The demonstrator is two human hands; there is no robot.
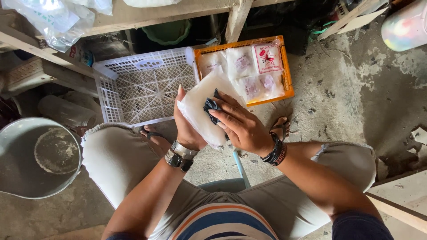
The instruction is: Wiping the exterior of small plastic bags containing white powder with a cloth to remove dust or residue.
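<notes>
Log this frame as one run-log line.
left hand: holds white bag | right hand: presses dark cloth on bag | white crate: empty | orange tray: holds packets

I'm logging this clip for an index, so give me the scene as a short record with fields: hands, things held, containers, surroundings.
left hand: left hand holds the clear bag of white powder from behind
right hand: right hand presses a dark cloth on the bag's front
white crate: empty, on the floor
orange crate: holds similar filled bags
metal basin: at the person's left
floor: bare concrete
</notes>
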